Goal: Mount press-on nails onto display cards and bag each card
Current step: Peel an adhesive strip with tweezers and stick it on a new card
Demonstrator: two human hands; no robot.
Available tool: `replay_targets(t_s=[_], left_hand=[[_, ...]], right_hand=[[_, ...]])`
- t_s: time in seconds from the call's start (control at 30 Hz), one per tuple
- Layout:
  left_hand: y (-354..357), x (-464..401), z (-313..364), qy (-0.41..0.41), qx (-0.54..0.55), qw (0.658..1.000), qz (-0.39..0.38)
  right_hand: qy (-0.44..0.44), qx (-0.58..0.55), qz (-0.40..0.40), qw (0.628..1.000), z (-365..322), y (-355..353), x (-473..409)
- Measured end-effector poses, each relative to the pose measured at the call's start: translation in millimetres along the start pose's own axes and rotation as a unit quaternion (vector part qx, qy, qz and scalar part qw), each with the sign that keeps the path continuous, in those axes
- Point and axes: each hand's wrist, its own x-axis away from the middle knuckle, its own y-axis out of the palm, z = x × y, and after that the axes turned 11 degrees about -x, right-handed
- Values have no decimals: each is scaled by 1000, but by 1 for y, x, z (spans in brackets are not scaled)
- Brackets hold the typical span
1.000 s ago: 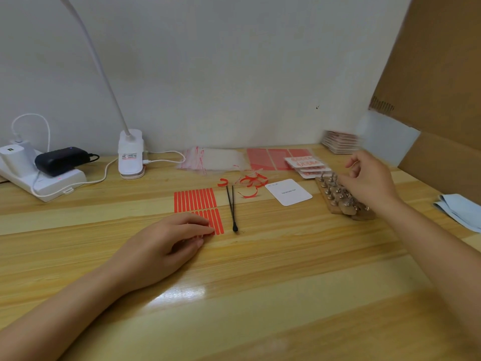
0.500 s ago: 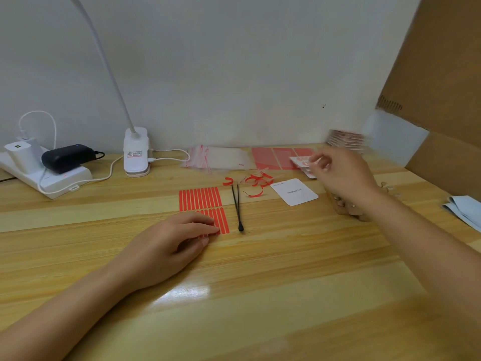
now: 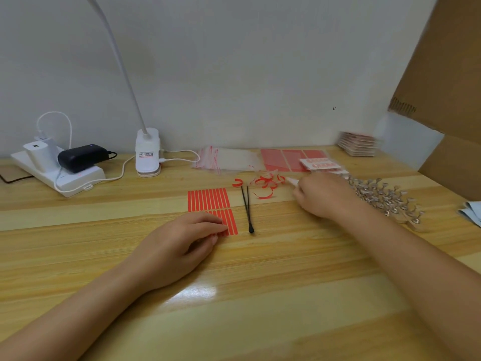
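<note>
**Right hand drops onto the white card while the left rests on the red strips**

No writing reads clearly. The small label on the lamp base (image 3: 147,155) is a blur of dark and red print, and the pink lettering on the printed cards (image 3: 319,163) near the back of the bench (image 3: 260,295) is too smeared to make out.

The right hand (image 3: 322,198) is motion-blurred. It lies over the white card (image 3: 291,180), of which only a pale corner shows past the fingertips, so I cannot tell whether its grip is closed on the card or just pressing it. The left hand (image 3: 177,246) lies flat, fingers loosely bent, fingertips touching the lower row of the red strip sheet (image 3: 209,201) and covering part of it; it holds nothing.

Black tweezers (image 3: 247,208) lie just right of the strips, with curled red peelings (image 3: 264,185) beyond them. The nail rack (image 3: 382,199) stands right of the right hand, its far end blurred. Clear bags (image 3: 229,160) and a red sheet (image 3: 289,158) lie near the wall, a stack of cards (image 3: 358,143) in the corner. A power strip (image 3: 65,178) holds a white charger (image 3: 36,152) and a black adapter (image 3: 80,156). A blue cloth (image 3: 471,212) is cut off at the right edge.

Half a second ago the right hand was at the printed cards, with the white card in full view; now it is nearer, on top of that card, and the rack is uncovered. The left hand has not shifted
</note>
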Motion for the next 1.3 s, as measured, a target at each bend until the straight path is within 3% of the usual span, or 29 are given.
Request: replay_targets(t_s=[0.2, 0.3, 0.4, 0.47, 0.5, 0.57, 0.7, 0.83, 0.9, 0.97, 1.07, 1.3], left_hand=[[0, -1, 0, -20, 8, 999, 40], [-3, -2, 1, -80, 90, 987, 108], [-13, -4, 5, -195, 255, 938, 134], [-20, -7, 6, -271, 388, 875, 101], [-22, -7, 6, -300, 433, 846, 87], [-25, -6, 4, -330, 456, 823, 77], [-32, -3, -3, -354, 428, 831, 33], [-43, -1, -11, -344, 373, 857, -92], [-46, 0, -11, -325, 351, 867, -142], [-46, -1, -10, -316, 318, 880, -156], [-45, -2, -10, -312, 256, 901, -159], [-46, -1, -14, -294, 204, 917, -175]], right_hand=[[-3, -8, 234, 972, -9, -28, 7], [-132, -82, 311, 938, -38, -28, 19], [-247, -107, 331, 904, -73, -14, 32], [-281, -88, 352, 888, -93, -3, 39], [-296, -82, 363, 880, -100, 3, 41], [-325, -76, 371, 867, -111, 12, 45], [-347, -152, 316, 870, -109, 19, 44], [-155, -288, 221, 919, -86, 5, 23], [-124, -302, 135, 936, -69, 8, 10], [-176, -228, 66, 955, -57, 12, 2], [-265, -64, 37, 961, -50, 11, -9], [-412, 200, -8, 889, -54, 4, -27]])
